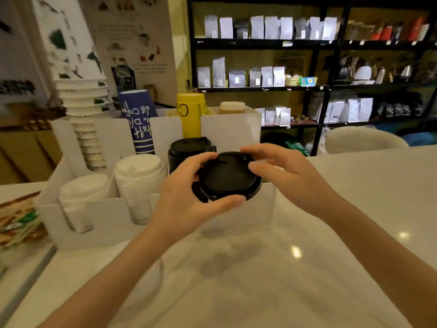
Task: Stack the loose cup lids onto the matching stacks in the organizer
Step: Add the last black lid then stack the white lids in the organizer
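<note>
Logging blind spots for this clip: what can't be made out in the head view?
- How many lids make up the black lids in the left hand: both hands cover the rim.
- Right hand grip: contact is unclear.
- Black stack in the organizer: its lower part is hidden by the hands and held lids.
- Lettering on the blue cups: blurred and upside down.
- Item at the left edge: cut off and blurred.

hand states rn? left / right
Left hand: closed on the round black plastic cup lid, thumb under its near rim.
Right hand: fingers on the same lid's far edge; firm grip cannot be told.
</note>
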Tool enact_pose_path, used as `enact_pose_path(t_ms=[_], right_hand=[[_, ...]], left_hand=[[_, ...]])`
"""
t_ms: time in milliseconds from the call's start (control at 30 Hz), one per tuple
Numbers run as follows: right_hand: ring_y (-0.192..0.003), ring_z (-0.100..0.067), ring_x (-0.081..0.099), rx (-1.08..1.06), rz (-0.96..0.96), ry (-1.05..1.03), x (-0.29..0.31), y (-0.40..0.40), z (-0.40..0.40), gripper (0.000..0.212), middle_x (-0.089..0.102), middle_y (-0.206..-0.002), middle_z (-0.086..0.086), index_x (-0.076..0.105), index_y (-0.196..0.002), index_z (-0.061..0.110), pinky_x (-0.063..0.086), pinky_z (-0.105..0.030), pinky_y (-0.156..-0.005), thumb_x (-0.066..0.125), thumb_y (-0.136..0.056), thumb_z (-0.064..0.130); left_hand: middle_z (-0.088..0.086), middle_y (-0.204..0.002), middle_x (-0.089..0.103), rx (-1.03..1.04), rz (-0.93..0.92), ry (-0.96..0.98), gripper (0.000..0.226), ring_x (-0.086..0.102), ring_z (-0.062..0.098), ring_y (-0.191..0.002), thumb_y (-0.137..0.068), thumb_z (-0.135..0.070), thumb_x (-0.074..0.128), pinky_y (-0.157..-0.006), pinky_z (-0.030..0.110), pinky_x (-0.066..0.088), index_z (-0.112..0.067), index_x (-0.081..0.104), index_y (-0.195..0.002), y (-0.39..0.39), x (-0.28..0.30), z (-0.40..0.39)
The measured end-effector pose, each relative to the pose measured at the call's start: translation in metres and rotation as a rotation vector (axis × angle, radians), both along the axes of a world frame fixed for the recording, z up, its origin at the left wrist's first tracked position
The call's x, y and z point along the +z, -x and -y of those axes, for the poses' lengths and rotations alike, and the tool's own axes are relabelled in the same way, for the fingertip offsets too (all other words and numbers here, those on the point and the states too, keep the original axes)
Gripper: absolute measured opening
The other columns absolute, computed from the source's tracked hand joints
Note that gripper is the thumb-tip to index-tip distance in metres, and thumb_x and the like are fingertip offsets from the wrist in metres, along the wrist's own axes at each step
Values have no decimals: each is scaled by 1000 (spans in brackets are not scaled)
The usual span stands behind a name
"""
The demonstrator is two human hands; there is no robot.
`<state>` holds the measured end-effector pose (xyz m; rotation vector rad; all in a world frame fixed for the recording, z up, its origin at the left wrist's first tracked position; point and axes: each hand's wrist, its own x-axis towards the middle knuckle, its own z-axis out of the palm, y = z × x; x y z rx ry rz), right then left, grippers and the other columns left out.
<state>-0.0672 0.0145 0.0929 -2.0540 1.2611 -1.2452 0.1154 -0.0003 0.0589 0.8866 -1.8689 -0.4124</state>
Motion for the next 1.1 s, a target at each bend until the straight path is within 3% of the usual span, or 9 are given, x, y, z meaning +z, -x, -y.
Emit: enact_pose_path(t_ms=[67,200,400,500,567,767,967,1033,1100], right_hand=[[-105,-1,56,3,49,41,8,-9,16,34,60,-109,11,54,-122,21,48,-19,-90,49,-88,20],[-82,23,51,-20,213,106,17,-27,43,24,58,-93,21,60,-109,20,38,4,-71,46,-90,22],[-84,9,46,21,220,-60,13,-48,68,32,54,-97,16,57,-112,24,34,4,-67,34,-92,31],[-83,4,43,9,349,-198,5,-51,75,15,46,-87,19,47,-100,34,34,-10,-80,33,-94,33],[-98,-5,40,3,351,-241,-1,-51,80,26,44,-97,12,41,-117,30,29,-25,-96,31,-94,35],[-107,-10,38,28,358,-297,-4,-50,93,40,42,-106,13,46,-127,23,24,-27,-95,28,-94,36],[-73,2,38,-3,402,-275,-4,-56,99,20,38,-77,18,34,-75,38,26,-24,-89,34,-94,32],[-76,4,40,-6,394,-267,-7,-56,102,7,38,-78,19,44,-92,34,27,-24,-88,37,-93,32],[-89,-2,45,-19,344,-241,-10,-54,103,29,41,-82,21,48,-118,22,31,-24,-86,39,-92,32]], left_hand=[[-16,-113,56,40,-58,20,76,52,-3,-108,-51,-52,76,-84,7,44,-31,47,-118,-5,11,10],[-9,-117,57,124,-183,51,80,53,3,-111,-51,-51,75,-91,15,46,-26,46,-120,-14,27,33],[-13,-111,55,220,-199,29,76,51,-1,-105,-51,-50,74,-83,6,42,-26,45,-118,-21,30,61],[-23,-102,50,231,-169,-11,78,49,-7,-98,-50,-52,69,-76,0,39,-27,43,-119,-23,25,69],[-20,-102,50,243,-158,-40,84,49,-3,-97,-49,-53,68,-75,3,38,-26,40,-123,-24,23,74],[-8,-116,46,307,-61,-76,83,42,5,-106,-58,-51,70,-80,11,35,-23,36,-129,-19,18,78],[2,-135,47,379,3,-77,82,43,16,-122,-64,-49,70,-97,30,39,-23,32,-132,-18,18,75],[1,-134,49,361,22,-89,80,44,16,-121,-66,-48,69,-94,26,36,-24,31,-132,-18,20,75],[0,-134,49,321,26,-124,79,44,13,-118,-66,-45,70,-90,21,34,-25,31,-132,-21,22,75]])
